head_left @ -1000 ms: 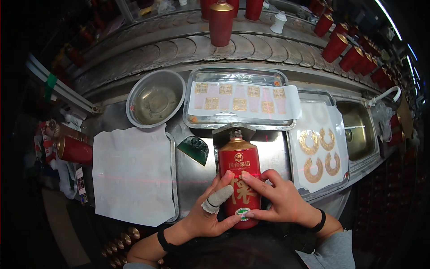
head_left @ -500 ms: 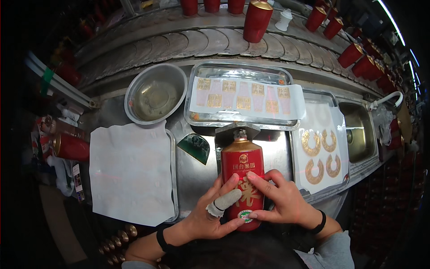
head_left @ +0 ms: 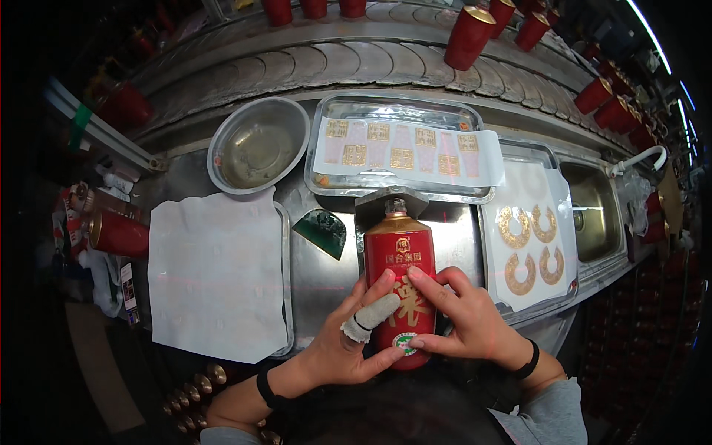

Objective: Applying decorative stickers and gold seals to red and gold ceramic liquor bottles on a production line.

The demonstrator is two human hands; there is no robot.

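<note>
A red bottle point(head_left: 400, 256) with a gold shoulder lies in front of me, its neck against a metal bracket point(head_left: 374, 200). It carries gold characters and a small round green-and-white sticker point(head_left: 405, 342) near its base. My left hand point(head_left: 345, 334) grips the bottle's left side, with a grey cloth sleeve point(head_left: 376, 311) on one finger. From the other side my right hand point(head_left: 467, 319) holds it, fingertips pressed on its front. Both thumbs rest beside the round sticker.
Beyond the bottle is a tray point(head_left: 326, 189) with gold decals on a sheet; a metal bowl point(head_left: 215, 159) stands left of it. White paper point(head_left: 215, 282) covers a left tray. A green scraper-like piece point(head_left: 322, 233) lies nearby. C-shaped gold decals point(head_left: 515, 226) lie right, before a sink point(head_left: 593, 215). Behind runs a conveyor point(head_left: 319, 70).
On the conveyor, the nearest red bottle has shifted right, and others behind it have moved too. My hands keep almost the same grip, with the thumbs still by the sticker.
</note>
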